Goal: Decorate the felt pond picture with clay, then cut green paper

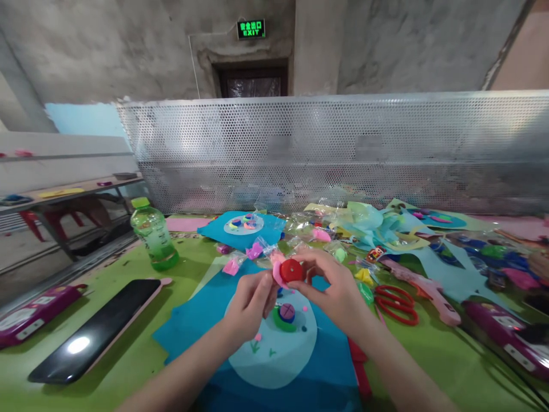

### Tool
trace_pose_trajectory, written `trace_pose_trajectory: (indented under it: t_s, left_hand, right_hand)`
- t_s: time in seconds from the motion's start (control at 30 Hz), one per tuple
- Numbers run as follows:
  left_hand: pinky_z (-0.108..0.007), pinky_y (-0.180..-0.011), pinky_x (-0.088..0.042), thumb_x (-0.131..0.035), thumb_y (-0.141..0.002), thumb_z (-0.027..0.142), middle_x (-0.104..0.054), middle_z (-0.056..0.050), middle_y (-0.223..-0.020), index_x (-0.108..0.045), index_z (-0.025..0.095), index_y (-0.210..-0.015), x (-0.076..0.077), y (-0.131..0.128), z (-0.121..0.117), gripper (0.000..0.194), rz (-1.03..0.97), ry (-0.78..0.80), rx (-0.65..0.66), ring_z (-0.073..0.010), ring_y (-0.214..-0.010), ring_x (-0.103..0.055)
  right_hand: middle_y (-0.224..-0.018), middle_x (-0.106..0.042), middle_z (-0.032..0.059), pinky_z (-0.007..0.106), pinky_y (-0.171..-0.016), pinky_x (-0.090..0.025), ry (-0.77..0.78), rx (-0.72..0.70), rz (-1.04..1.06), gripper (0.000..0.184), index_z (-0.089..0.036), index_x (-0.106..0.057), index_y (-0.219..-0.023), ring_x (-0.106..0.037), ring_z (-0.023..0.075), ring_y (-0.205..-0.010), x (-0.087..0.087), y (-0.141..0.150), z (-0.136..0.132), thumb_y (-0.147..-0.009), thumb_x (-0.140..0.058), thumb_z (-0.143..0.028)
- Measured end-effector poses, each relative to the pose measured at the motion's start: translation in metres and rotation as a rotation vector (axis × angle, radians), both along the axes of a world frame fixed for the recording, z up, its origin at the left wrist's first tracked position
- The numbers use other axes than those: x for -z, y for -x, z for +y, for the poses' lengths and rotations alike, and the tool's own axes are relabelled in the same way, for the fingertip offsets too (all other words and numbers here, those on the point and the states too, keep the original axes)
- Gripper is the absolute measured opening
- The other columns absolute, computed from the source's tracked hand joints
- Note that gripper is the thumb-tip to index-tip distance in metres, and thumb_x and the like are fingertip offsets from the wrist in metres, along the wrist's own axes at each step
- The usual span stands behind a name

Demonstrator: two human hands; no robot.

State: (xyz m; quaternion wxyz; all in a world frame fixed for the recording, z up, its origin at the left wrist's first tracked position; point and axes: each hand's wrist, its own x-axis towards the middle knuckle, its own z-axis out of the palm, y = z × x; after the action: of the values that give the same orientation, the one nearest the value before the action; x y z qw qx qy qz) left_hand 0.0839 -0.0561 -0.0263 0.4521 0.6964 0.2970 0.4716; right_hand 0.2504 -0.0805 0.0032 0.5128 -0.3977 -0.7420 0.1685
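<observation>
My left hand (pixel 251 300) pinches a flat pink piece of modelling clay (pixel 278 272). From the right, my right hand (pixel 328 277) grips a round red clay piece (pixel 291 270) by its edge, and the red piece lies against the pink one. Below both hands is a pale blue paper circle (pixel 291 366) on blue paper (pixel 330 375). On the circle sit a purple clay disc (pixel 287 312) with a line pattern, a green clay crescent (pixel 283 326), small dots and green sprigs. My fingers hide part of the circle.
At left are a green bottle (pixel 154 237), a dark phone-like slab (pixel 98 329) and a purple case (pixel 36 315). Red scissors (pixel 397 305), a pink glue gun (pixel 424 286) and another purple device (pixel 506 335) lie right. Bagged clay (pixel 254 250) and a perforated metal screen (pixel 326 143) stand beyond.
</observation>
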Motion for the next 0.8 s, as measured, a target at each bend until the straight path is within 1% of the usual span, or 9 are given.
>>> trace_pose_trajectory:
  t_s: [0.1, 0.27, 0.37, 0.5, 0.7, 0.8]
  left_hand:
    - [-0.022, -0.039, -0.025, -0.023, -0.087, 0.050, -0.033, 0.005, -0.036, -0.037, 0.018, -0.047, -0.001, 0.000, 0.000, 0.053, 0.003, 0.014, -0.018, -0.0074, -0.035, -0.031]
    - [-0.023, -0.040, -0.025, -0.026, -0.087, 0.051, -0.035, 0.004, -0.037, -0.038, 0.018, -0.046, -0.002, -0.001, -0.002, 0.054, 0.044, 0.023, -0.009, -0.0081, -0.036, -0.033]
    - [-0.023, -0.039, -0.024, -0.025, -0.087, 0.052, -0.035, 0.004, -0.038, -0.037, 0.019, -0.047, 0.000, -0.002, -0.002, 0.053, 0.062, 0.033, 0.008, -0.0083, -0.035, -0.031]
    - [-0.023, -0.040, -0.025, -0.025, -0.086, 0.052, -0.035, 0.004, -0.037, -0.038, 0.019, -0.047, 0.003, -0.001, -0.002, 0.054, 0.080, 0.022, 0.012, -0.0086, -0.036, -0.033]
    - [-0.024, -0.040, -0.024, -0.020, -0.082, 0.061, -0.036, 0.003, -0.038, -0.039, 0.020, -0.047, 0.005, 0.000, 0.001, 0.058, 0.059, -0.009, 0.023, -0.0096, -0.036, -0.032]
    - [-0.024, -0.040, -0.024, -0.023, -0.082, 0.062, -0.038, 0.003, -0.039, -0.040, 0.019, -0.049, 0.008, 0.000, 0.002, 0.056, 0.053, -0.010, 0.018, -0.0095, -0.037, -0.034]
  right_hand:
    - [-0.100, -0.060, 0.0049, 0.029, -0.066, -0.052, -0.019, -0.006, 0.012, 0.027, -0.022, -0.054, -0.099, -0.057, 0.0141, -0.076, 0.001, 0.000, 0.000, -0.074, -0.064, -0.027]
    - [-0.104, -0.059, 0.0053, 0.029, -0.067, -0.053, -0.026, -0.019, 0.010, 0.027, -0.023, -0.054, -0.100, -0.058, 0.0135, -0.075, 0.000, 0.001, -0.001, -0.075, -0.063, -0.028]
    - [-0.104, -0.059, 0.0053, 0.028, -0.065, -0.053, -0.038, -0.045, 0.048, 0.026, -0.024, -0.054, -0.099, -0.059, 0.0138, -0.076, 0.000, 0.001, -0.001, -0.075, -0.063, -0.028]
    - [-0.103, -0.059, 0.0045, 0.028, -0.068, -0.053, -0.030, -0.072, 0.058, 0.026, -0.024, -0.055, -0.099, -0.059, 0.0140, -0.079, 0.000, 0.001, -0.001, -0.075, -0.063, -0.028]
    - [-0.105, -0.058, 0.0048, 0.030, -0.069, -0.052, -0.029, -0.087, 0.054, 0.026, -0.025, -0.055, -0.100, -0.059, 0.0156, -0.083, 0.000, 0.002, -0.003, -0.075, -0.064, -0.028]
    - [-0.103, -0.058, 0.0043, 0.029, -0.069, -0.052, -0.029, -0.099, 0.060, 0.026, -0.025, -0.055, -0.099, -0.058, 0.0154, -0.083, 0.000, 0.002, -0.004, -0.075, -0.064, -0.028]
